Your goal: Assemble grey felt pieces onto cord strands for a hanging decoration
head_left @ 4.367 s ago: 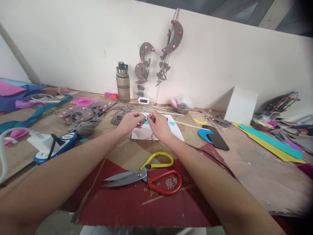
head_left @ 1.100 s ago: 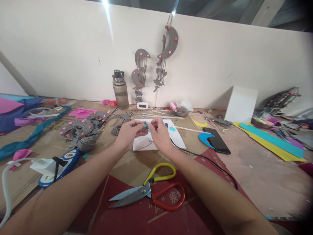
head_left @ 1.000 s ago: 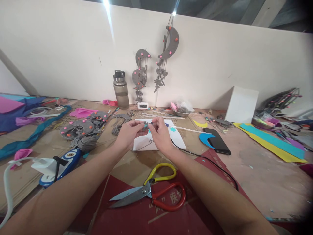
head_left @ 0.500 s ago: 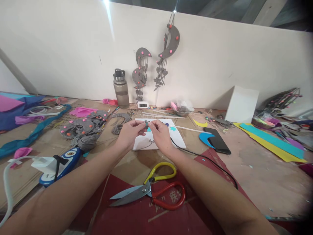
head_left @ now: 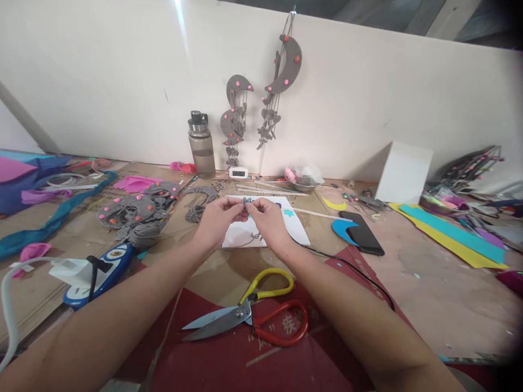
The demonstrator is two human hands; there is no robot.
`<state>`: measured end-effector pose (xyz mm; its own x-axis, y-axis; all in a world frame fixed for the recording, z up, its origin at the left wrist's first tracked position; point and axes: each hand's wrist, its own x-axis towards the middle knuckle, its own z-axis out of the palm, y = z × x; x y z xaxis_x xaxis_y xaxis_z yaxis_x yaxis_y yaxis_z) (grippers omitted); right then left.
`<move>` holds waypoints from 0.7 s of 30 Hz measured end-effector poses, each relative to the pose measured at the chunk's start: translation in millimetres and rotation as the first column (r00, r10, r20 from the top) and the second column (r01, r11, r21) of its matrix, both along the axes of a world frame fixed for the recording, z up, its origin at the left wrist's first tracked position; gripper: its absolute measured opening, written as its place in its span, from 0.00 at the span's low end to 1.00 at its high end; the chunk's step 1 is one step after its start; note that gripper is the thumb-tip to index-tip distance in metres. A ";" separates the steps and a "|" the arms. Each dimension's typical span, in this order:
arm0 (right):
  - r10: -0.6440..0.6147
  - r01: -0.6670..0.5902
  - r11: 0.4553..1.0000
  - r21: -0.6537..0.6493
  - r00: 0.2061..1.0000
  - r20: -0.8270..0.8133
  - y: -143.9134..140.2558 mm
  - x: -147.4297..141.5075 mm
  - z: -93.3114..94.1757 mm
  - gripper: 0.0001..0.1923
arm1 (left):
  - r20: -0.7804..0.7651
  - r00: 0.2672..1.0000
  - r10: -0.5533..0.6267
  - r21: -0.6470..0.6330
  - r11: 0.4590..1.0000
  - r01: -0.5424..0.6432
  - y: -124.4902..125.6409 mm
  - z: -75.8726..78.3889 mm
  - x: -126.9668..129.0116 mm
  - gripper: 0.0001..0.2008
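While both arms reached forward over the bench (head_left: 429,283), the holdings stood as follows, largest first.

Bench: cardboard-topped and crowded with cut foam and felt.

White sheet (head_left: 296,233): flat, directly beneath the fingers.

Scissors (head_left: 249,316): yellow and red handles, lying nearer the body than the fingers, untouched.

Heap of grey felt moons (head_left: 131,209): well to the left of the fingers.

Black phone (head_left: 365,233): to the right of the fingers.

Left hand (head_left: 216,220): thumb and forefinger pinched shut on the small grey felt piece (head_left: 245,202); remaining digits curled.

Right hand (head_left: 267,218): fingers likewise closed on the same piece from the opposite side, fingertips almost meeting those of the left.

Small grey felt piece: held clear above the white sheet, caught between the two sets of fingertips; a thin thread (head_left: 255,236) appeared to trail from it down to the sheet below the fingers. Detail too small to read.

Handling note: the work looked like threading or knotting, best served by a light, steady pinch close to the piece, keeping the thread taut.
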<state>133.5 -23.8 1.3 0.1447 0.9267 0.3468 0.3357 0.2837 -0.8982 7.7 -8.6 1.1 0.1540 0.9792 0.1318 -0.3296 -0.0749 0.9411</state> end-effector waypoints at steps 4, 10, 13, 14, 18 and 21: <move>-0.010 0.010 1.000 -0.010 1.000 0.005 1.0 0.6 -0.2 0.11 | 0.011 1.000 -0.030 0.016 0.999 0.029 -2.0 0.8 -0.5 0.08; -0.019 0.020 1.000 -0.021 0.999 0.031 2.3 1.4 -1.5 0.11 | -0.001 0.999 -0.036 0.030 0.999 0.036 -4.6 1.4 -0.4 0.07; -0.023 0.024 1.000 -0.017 0.999 0.048 2.5 1.7 -1.2 0.11 | -0.013 1.000 -0.026 0.021 0.999 0.026 -4.0 1.1 0.0 0.08; -0.025 0.026 1.000 -0.014 0.998 0.053 2.5 1.8 -1.0 0.11 | -0.012 1.000 -0.027 0.016 1.000 0.027 -3.6 0.9 -0.1 0.08; -0.029 0.030 0.999 -0.011 0.998 0.063 2.7 2.3 -0.7 0.11 | -0.006 0.999 -0.047 0.000 0.999 0.047 -2.5 1.0 -1.1 0.09; -0.024 0.025 0.999 -0.020 0.997 0.069 2.3 2.4 -0.5 0.11 | -0.006 0.998 -0.060 -0.002 0.998 0.060 -3.3 2.2 -1.9 0.09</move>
<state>135.9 -21.5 0.7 0.1440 0.9304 0.3371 0.4038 0.2558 -0.8784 5.8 -11.8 3.2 0.2134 0.9684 0.1292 -0.3279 -0.0535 0.9432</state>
